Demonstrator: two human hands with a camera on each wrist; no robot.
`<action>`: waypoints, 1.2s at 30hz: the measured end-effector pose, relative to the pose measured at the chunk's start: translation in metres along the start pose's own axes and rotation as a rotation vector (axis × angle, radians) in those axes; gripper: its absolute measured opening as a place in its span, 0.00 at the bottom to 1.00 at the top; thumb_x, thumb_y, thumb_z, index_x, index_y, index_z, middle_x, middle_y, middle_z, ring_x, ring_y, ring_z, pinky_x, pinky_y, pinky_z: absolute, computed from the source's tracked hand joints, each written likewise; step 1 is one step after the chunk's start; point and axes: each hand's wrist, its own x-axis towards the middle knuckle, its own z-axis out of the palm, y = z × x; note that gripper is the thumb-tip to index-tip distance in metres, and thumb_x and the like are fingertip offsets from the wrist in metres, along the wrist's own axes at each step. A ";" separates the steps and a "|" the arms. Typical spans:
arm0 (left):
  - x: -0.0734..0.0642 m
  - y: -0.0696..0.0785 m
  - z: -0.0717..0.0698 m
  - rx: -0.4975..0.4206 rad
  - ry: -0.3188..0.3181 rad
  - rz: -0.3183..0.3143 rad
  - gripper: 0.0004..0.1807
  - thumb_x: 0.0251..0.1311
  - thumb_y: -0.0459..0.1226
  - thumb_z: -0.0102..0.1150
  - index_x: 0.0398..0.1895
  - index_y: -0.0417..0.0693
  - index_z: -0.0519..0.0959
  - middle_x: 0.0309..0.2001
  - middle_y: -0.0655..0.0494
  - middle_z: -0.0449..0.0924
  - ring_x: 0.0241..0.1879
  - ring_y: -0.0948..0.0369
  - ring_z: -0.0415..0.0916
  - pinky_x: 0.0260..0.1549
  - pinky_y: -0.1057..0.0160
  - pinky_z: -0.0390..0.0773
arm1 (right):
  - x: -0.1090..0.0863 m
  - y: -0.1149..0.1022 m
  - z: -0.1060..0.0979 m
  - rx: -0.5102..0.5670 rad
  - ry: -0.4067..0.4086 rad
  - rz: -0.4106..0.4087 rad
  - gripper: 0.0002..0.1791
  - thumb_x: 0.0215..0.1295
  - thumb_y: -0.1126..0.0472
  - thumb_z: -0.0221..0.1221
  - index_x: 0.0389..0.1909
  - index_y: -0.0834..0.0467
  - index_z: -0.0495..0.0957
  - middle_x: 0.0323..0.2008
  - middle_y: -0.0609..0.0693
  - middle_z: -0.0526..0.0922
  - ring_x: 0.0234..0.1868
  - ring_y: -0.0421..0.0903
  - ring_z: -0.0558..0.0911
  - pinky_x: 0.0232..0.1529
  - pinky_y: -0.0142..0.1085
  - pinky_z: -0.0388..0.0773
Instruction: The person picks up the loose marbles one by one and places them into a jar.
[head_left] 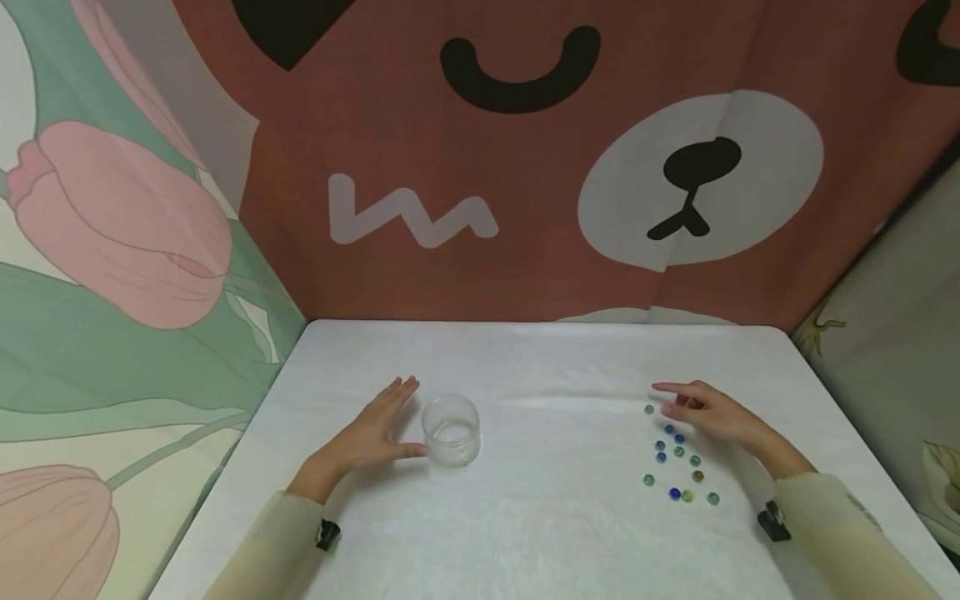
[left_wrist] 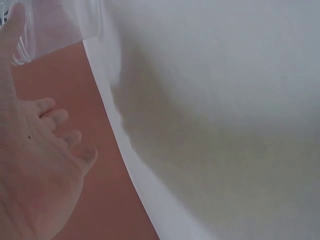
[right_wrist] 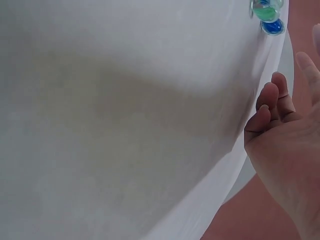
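A clear, round, straight-sided cup [head_left: 452, 433] stands upright on the white-covered table, left of the middle. Beside it is my left hand [head_left: 369, 433], fingers stretched out and thumb tip right at the cup's near side. In the left wrist view the thumb overlaps the cup [left_wrist: 62, 22], and the palm of the left hand [left_wrist: 42, 155] is bare. Over at the right, my right hand [head_left: 712, 412] hovers by a scatter of glass marbles, index finger pointing out and the other fingers loosely bent. A pale green marble [head_left: 648, 409] lies just below its index fingertip.
Several blue, green, yellow and brown marbles spread toward the front, among them a dark blue marble [head_left: 675, 494] and a brown marble [head_left: 698, 476]. A brown printed cloth [head_left: 525, 283] hangs behind the table [head_left: 555, 517]; a floral cloth [head_left: 135, 375] hangs at the left.
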 end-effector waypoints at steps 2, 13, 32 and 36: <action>0.000 0.000 0.001 0.009 0.000 0.001 0.59 0.41 0.66 0.63 0.74 0.59 0.46 0.74 0.62 0.43 0.73 0.56 0.38 0.68 0.43 0.52 | 0.002 -0.001 0.001 0.005 -0.006 -0.015 0.35 0.59 0.36 0.55 0.66 0.45 0.66 0.44 0.52 0.69 0.43 0.48 0.67 0.36 0.34 0.67; 0.005 -0.001 0.009 0.050 -0.036 -0.023 0.59 0.39 0.70 0.60 0.74 0.63 0.45 0.74 0.66 0.42 0.73 0.60 0.36 0.69 0.45 0.52 | 0.011 -0.005 0.005 0.007 -0.032 -0.020 0.33 0.59 0.38 0.57 0.63 0.49 0.69 0.42 0.51 0.70 0.42 0.47 0.67 0.36 0.34 0.65; 0.011 0.004 0.020 0.054 -0.060 -0.006 0.64 0.34 0.71 0.62 0.74 0.59 0.45 0.74 0.66 0.44 0.73 0.60 0.37 0.70 0.48 0.50 | 0.021 0.003 0.013 -0.061 -0.064 -0.022 0.33 0.54 0.36 0.60 0.61 0.45 0.72 0.38 0.51 0.70 0.37 0.46 0.67 0.35 0.34 0.64; 0.012 0.007 0.022 0.051 -0.054 -0.002 0.63 0.34 0.71 0.62 0.74 0.60 0.45 0.73 0.65 0.45 0.73 0.59 0.38 0.69 0.47 0.52 | 0.021 0.001 0.014 -0.073 -0.059 -0.005 0.33 0.54 0.36 0.59 0.61 0.46 0.73 0.38 0.50 0.70 0.37 0.46 0.68 0.35 0.34 0.64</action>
